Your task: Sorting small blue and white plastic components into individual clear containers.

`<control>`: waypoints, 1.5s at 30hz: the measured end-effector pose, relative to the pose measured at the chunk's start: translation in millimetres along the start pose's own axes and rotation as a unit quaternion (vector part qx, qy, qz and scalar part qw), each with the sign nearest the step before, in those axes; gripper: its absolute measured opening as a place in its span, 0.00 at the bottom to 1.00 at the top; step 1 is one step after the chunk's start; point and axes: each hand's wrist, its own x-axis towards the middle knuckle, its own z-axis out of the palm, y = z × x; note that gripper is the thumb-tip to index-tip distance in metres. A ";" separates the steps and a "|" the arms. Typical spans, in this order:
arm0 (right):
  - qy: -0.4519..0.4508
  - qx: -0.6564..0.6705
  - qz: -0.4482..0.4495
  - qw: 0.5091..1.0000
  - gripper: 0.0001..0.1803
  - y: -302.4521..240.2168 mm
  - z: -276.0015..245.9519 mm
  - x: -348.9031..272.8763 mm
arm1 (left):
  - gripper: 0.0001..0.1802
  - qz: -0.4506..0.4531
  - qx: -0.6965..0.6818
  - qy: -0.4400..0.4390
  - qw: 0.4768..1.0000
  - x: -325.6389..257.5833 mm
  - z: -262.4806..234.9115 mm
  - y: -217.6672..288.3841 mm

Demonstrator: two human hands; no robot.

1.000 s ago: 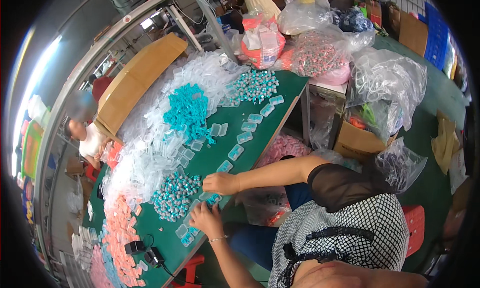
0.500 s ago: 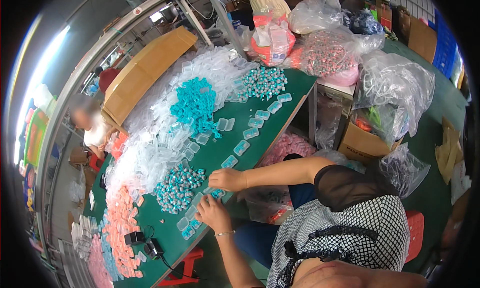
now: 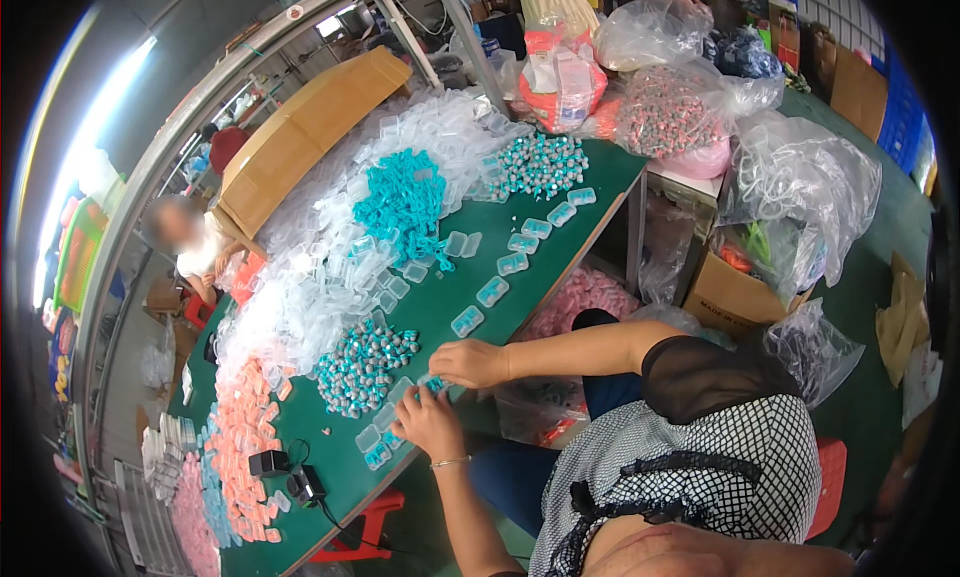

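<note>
My left hand (image 3: 428, 424), with a bracelet at the wrist, has its fingers bent over a small clear plastic case (image 3: 434, 383) with teal pieces inside, near the table's front edge. My right hand (image 3: 470, 363) reaches in from the right, its fingers closed at the far end of that case. The fingers partly cover the case. Beside my left hand lie more open clear cases (image 3: 375, 449), some with teal pieces in them. A heap of small teal and grey pieces (image 3: 365, 369) sits just beyond the hands.
Filled cases (image 3: 492, 292) line the green table (image 3: 475, 217) along its edge. Behind are a large heap of clear cases (image 3: 290, 297), a teal heap (image 3: 400, 199) and orange pieces (image 3: 243, 447). Two small black devices (image 3: 303, 485) with a cable stand at the near left. Another person sits across.
The whole view has shifted slightly, so the table appears a little farther right. Both hands stay at the same case, with only slight finger movement.
</note>
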 end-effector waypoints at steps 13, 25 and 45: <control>-0.040 -0.012 -0.002 0.999 0.14 -4.0 1.0 -6.9 | 0.20 0.017 -0.005 0.028 0.999 11.8 -7.2 -2.9; -0.034 0.073 0.108 0.991 0.15 16.3 7.8 -9.2 | 0.12 0.146 -0.083 -0.042 0.985 35.4 3.3 -19.8; -0.075 -0.145 0.041 0.986 0.13 25.7 -25.1 27.7 | 0.29 -0.032 -0.134 -0.091 0.986 1.6 -35.7 -83.1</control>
